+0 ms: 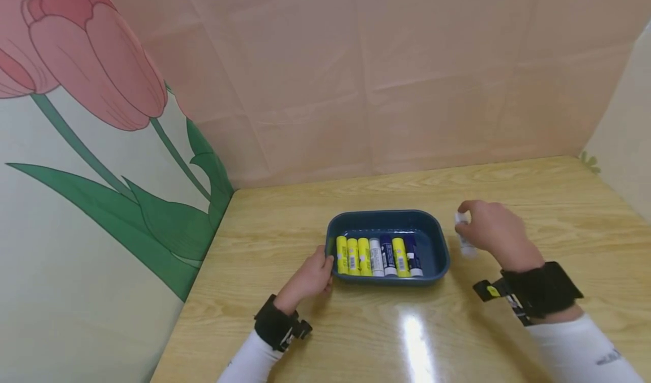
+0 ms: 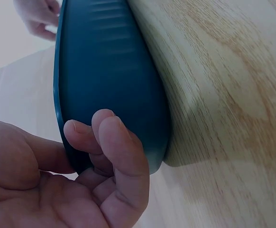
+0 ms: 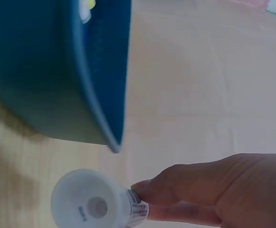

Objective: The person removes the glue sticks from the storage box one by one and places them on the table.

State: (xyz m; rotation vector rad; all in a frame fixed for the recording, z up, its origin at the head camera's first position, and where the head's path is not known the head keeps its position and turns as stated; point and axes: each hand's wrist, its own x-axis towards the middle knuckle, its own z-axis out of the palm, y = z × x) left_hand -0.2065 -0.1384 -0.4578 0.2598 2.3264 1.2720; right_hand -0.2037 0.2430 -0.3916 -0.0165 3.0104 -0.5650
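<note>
A dark blue rectangular bin (image 1: 386, 216) stands on the wooden table, with a row of several glue sticks (image 1: 376, 257) lying side by side in it: yellow, white and dark blue ones. My left hand (image 1: 312, 273) grips the bin's left end; in the left wrist view the thumb is at the rim and the curled fingers (image 2: 124, 156) are against the outer wall. Right of the bin, my right hand (image 1: 495, 233) pinches a white glue stick (image 3: 88, 199) between thumb and fingers. Its round hollow base faces the right wrist camera, apart from the bin.
The light wooden table (image 1: 285, 213) extends around the bin on all sides. A pinkish cloth backdrop (image 1: 386, 89) rises along its far edge. To the left is a panel with painted tulips (image 1: 96, 61); a pale wall (image 1: 620, 129) borders the right.
</note>
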